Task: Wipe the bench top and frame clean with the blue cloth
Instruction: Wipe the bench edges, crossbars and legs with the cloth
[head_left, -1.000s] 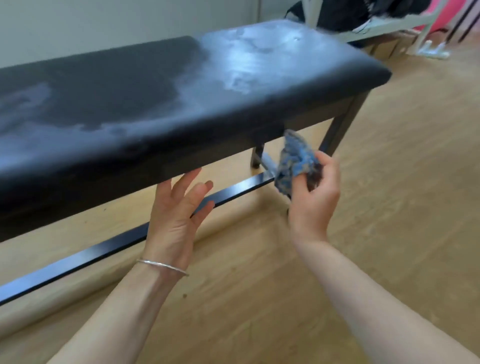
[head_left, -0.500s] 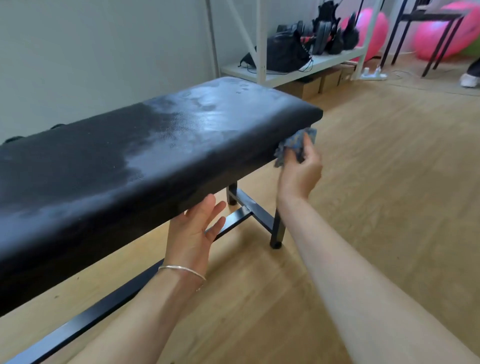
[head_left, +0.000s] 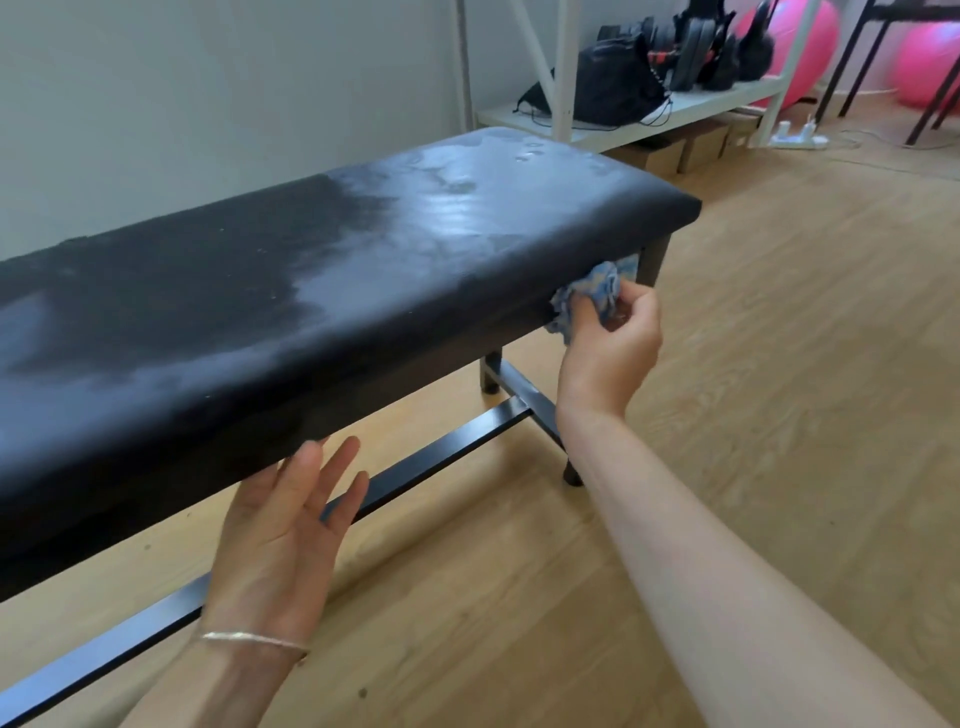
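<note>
Your right grip (head_left: 608, 343) is curled round the crumpled blue checked cloth (head_left: 597, 293), pressing it to the front edge of the long black padded counter (head_left: 363, 270), beside its dark end leg (head_left: 652, 265). Your left grip (head_left: 283, 530) is open and empty, just below that edge. This looks like the frame step; next, work the cloth down that leg.
</note>
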